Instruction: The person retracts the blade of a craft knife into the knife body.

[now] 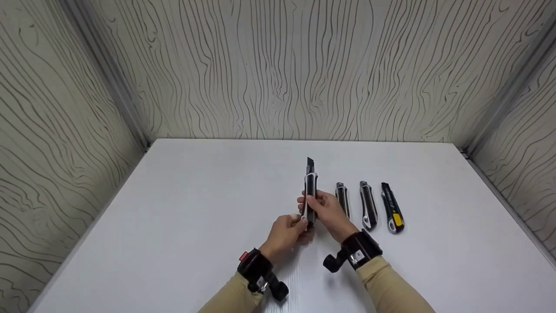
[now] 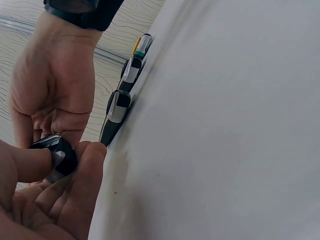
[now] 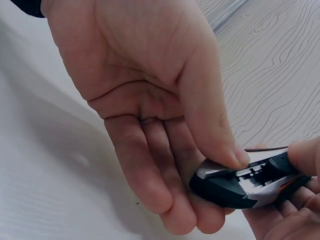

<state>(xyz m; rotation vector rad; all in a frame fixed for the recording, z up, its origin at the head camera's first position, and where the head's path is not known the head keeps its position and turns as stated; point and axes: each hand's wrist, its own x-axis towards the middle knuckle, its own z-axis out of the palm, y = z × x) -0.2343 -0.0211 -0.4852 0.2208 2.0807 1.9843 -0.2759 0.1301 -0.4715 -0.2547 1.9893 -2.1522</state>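
Observation:
Both hands hold one black-and-silver snap-off utility knife (image 1: 310,187) above the white table, its blade (image 1: 310,161) pointing away from me and showing out of the handle. My right hand (image 1: 332,215) grips the handle around its middle, thumb on top and fingertips showing on the far side. At the near end, my left hand (image 1: 284,232) pinches the butt between thumb and fingers. In the right wrist view the left thumb (image 3: 227,150) presses on the dark end cap, and a toothed metal strip shows in an opening of the handle. The left wrist view shows the butt end (image 2: 65,157).
Right of the hands lie three more utility knives on the table (image 1: 208,187): one partly behind the right hand (image 1: 342,193), a black-and-silver one (image 1: 368,204), and one with a yellow part (image 1: 393,211). Wood-line patterned walls (image 1: 278,74) stand around the table's back and sides.

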